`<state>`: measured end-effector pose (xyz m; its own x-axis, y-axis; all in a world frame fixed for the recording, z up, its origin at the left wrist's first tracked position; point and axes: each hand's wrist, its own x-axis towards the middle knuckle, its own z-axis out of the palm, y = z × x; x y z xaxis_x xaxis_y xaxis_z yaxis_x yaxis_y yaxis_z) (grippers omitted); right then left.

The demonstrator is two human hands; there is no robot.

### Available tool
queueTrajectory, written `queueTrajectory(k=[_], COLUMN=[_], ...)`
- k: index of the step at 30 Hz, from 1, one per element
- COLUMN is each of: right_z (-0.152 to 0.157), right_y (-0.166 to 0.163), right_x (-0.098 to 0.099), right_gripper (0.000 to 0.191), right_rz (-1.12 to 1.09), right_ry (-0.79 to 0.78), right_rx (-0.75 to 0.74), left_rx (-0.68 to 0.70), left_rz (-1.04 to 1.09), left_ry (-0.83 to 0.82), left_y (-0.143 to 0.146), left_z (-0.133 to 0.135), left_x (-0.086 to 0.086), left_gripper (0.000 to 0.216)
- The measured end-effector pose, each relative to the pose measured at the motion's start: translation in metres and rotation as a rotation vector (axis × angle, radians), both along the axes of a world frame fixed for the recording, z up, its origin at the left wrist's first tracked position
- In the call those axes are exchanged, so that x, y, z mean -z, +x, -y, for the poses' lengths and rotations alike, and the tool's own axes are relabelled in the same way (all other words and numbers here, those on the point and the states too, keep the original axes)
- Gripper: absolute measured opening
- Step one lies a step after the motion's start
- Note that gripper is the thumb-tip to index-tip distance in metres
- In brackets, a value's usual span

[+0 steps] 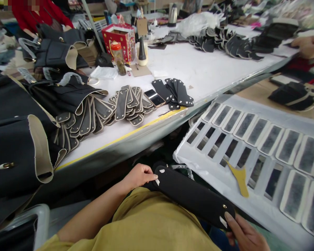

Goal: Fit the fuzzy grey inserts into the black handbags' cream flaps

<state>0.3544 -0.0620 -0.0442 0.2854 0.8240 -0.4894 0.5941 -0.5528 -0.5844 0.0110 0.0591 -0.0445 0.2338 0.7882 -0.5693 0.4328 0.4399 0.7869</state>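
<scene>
A long black leather strap piece [191, 195] with small metal studs and white stickers at both ends lies across my lap. My left hand [140, 175] pinches its left end, fingers closed on it. At the bottom right, my right hand [244, 233] grips the other end, thumb pressed next to a stud. Both hands sit below the front edge of the white table [199, 66].
On the table lie a fan of grey-edged leather tabs [120, 104], a phone [154, 98], black tabs [176, 92] and black bags [18, 153] at left. A white board [209, 167] with cut-out slots and a yellow scraper [240, 177] is at right. Other people work at the far side.
</scene>
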Motion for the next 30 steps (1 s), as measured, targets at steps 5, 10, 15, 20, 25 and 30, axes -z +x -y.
queueTrajectory(k=[5,10,15,20,25,30], right_z=[0.0,0.002,0.001,-0.003,-0.007,-0.007], right_y=[-0.002,-0.002,-0.005,-0.01,-0.014,-0.015], right_x=[-0.002,0.001,0.0,-0.005,-0.012,-0.02], right_gripper=[0.049,0.05,0.049,0.048,0.046,0.04], right_rz=[0.032,0.059,0.018,-0.016,-0.029,-0.092], right_ry=[-0.04,-0.038,-0.041,-0.019,-0.014,-0.003], right_rx=[-0.007,-0.016,0.025,0.058,0.082,0.13], left_rx=[0.008,-0.02,-0.039,-0.04,-0.033,-0.015], left_rz=[0.006,0.022,0.066,0.01,-0.012,-0.036], left_ry=[0.008,-0.006,-0.035,-0.002,-0.01,-0.022], left_y=[-0.001,-0.001,0.0,0.003,0.005,0.006], left_z=[0.0,0.002,0.004,0.004,0.005,0.009], left_x=[-0.001,0.001,0.002,0.002,0.004,0.009], left_gripper=[0.031,0.028,0.026,0.026,0.027,0.033])
